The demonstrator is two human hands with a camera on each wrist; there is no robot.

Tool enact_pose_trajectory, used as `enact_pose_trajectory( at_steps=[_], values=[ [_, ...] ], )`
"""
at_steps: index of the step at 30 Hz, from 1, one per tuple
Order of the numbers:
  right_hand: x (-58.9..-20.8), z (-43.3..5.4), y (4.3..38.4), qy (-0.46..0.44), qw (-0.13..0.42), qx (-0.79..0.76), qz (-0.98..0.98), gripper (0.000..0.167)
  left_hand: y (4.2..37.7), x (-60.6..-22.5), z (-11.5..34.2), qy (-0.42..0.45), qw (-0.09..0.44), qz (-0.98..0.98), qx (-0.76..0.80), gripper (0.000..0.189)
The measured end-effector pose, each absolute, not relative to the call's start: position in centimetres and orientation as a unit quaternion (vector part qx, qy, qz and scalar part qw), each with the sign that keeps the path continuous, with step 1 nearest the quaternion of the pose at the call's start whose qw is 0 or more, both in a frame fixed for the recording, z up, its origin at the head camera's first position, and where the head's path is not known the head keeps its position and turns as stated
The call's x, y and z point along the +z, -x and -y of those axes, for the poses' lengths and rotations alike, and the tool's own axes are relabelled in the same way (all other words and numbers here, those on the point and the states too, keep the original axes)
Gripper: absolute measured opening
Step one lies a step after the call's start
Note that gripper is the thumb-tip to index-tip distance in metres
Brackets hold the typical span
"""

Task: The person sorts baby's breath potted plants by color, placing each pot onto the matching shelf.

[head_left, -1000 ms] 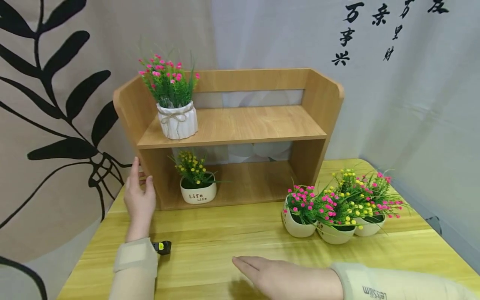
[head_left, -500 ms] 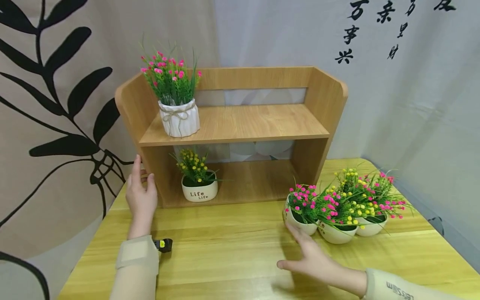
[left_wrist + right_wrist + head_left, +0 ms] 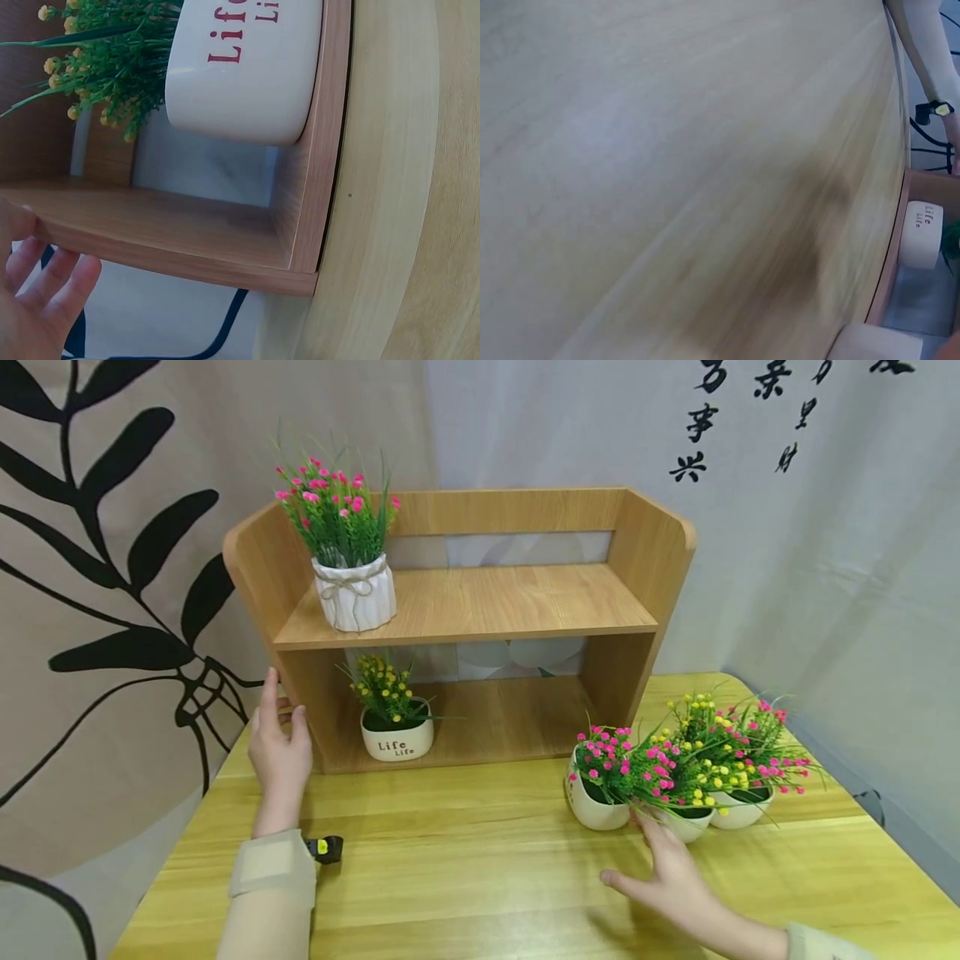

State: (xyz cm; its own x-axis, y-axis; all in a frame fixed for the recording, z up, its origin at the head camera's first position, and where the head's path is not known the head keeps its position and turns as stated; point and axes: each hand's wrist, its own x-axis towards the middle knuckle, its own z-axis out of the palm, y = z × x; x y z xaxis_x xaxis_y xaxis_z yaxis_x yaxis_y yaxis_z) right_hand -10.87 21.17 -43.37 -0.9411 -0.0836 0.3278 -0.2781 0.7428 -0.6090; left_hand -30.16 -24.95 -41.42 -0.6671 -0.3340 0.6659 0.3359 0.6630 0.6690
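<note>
My left hand (image 3: 279,752) rests against the left side panel of a wooden two-tier shelf (image 3: 510,602), index finger extended upward. In the left wrist view its thumb lies at the panel's front edge, with other fingers (image 3: 82,281) along the outer side. My right hand (image 3: 671,877) reaches to the potted flowers at the right, thumb spread away. Its fingertips are right at the middle white pot (image 3: 688,827), partly hidden in the leaves. Beside it stand a pink-flowered pot (image 3: 596,802) on the left and another white pot (image 3: 746,808) on the right.
A pink-flowered plant in a white pot tied with twine (image 3: 356,597) stands on the upper tier, left. Below it is a yellow-flowered "Life" pot (image 3: 397,739). A black wrist camera (image 3: 327,849) shows beside the left cuff. A printed curtain (image 3: 825,568) hangs behind the wooden table (image 3: 450,860).
My right hand has moved from the front middle of the table rightward and forward, past the pink-flowered pot, to the middle pot. The left hand stays at the shelf's side.
</note>
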Motion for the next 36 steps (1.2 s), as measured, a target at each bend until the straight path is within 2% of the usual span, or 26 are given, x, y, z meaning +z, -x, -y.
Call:
enact_pose_trajectory(
  at_steps=[5, 9, 18, 25, 31, 36],
  values=[
    [-43.1, -21.4, 11.4, -0.065, 0.103, 0.351, 0.928, 0.093, 30.2, -41.4, 24.9, -0.002, 0.405, 0.818, -0.409, 0.07],
    [-43.2, -21.2, 12.5, -0.04, 0.082, 0.383, 0.919, 0.089, 30.2, -41.4, 24.9, -0.002, 0.406, 0.816, -0.411, 0.07],
    [-44.5, -20.7, 15.8, -0.015, 0.103, 0.393, 0.914, 0.087, 30.1, -41.4, 24.9, -0.007, 0.397, 0.819, -0.415, 0.07],
    [-45.4, -19.7, 17.9, 0.018, 0.096, 0.419, 0.903, 0.082, 29.9, -41.6, 25.2, -0.005, 0.404, 0.818, -0.409, 0.07],
    [-46.4, -19.0, 19.5, -0.024, 0.139, 0.469, 0.872, 0.083, 29.9, -41.7, 24.9, -0.003, 0.412, 0.814, -0.41, 0.071],
    [-46.8, -18.7, 20.4, -0.032, 0.147, 0.481, 0.864, 0.082, 29.9, -41.7, 24.8, -0.008, 0.41, 0.812, -0.415, 0.071]
  ],
)
